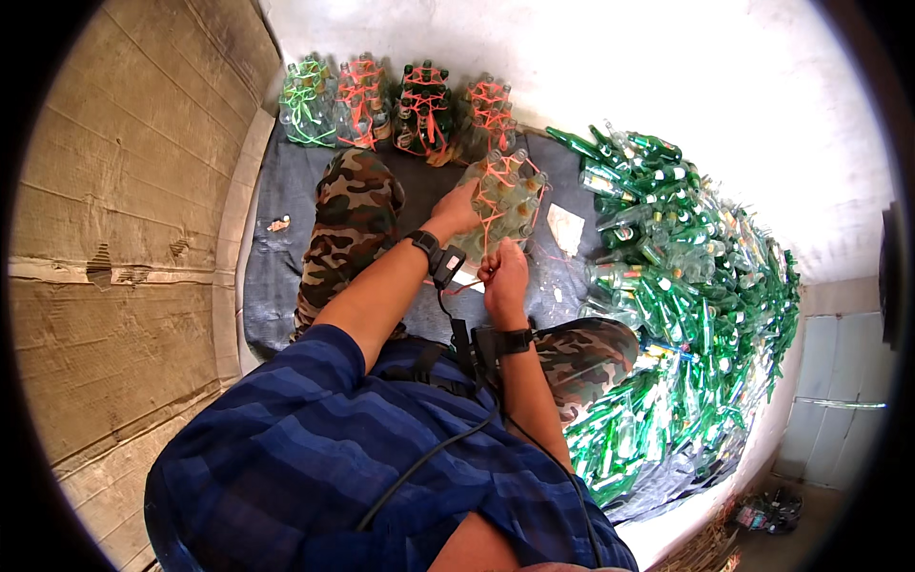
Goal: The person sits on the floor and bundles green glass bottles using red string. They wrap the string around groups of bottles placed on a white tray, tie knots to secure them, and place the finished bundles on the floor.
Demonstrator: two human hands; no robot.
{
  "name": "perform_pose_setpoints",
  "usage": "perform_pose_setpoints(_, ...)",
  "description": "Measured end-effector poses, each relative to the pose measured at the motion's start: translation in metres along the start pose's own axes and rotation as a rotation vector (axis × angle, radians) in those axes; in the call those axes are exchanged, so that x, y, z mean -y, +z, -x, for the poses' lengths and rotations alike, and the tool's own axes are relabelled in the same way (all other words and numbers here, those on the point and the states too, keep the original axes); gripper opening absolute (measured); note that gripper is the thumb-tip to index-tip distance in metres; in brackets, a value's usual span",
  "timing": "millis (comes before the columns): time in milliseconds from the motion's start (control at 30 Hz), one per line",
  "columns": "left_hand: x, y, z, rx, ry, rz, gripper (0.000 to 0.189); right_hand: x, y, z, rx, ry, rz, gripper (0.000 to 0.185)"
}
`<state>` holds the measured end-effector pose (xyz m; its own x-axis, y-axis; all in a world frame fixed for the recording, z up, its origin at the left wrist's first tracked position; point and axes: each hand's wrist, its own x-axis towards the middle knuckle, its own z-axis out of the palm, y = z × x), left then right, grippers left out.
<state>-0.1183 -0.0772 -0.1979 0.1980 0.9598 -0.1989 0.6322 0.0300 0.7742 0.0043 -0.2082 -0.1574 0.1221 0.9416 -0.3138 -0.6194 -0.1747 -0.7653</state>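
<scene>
In front of me stands a bundle of clear glass bottles (506,200), with orange-pink plastic twine (493,187) laced around and between the necks. My left hand (457,211) rests against the bundle's left side, its fingertips partly hidden by the bottles. Close to the bundle's near edge, my right hand (505,270) is closed on the twine, and a length of it trails to the left below the fingers. Both wrists wear black straps, with a small device on the left one.
Several tied bottle bundles (425,107) line the white wall. A large heap of loose, mostly green glass bottles (686,264) lies at the right. Cardboard sheeting (129,236) covers the left side. A whitish scrap (565,229) lies on the dark floor sheet (422,171). Cables hang over my torso.
</scene>
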Motion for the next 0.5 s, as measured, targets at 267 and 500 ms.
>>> perform_pose_setpoints(267,-0.02,-0.014,0.018,0.017,-0.083,-0.107,0.087,0.018,0.002,0.001,-0.017,-0.05,-0.047,0.032)
perform_pose_setpoints(500,-0.028,-0.003,0.049,-0.297,0.075,-0.343,0.064,0.018,-0.006,-0.006,0.059,-0.135,-0.11,0.031)
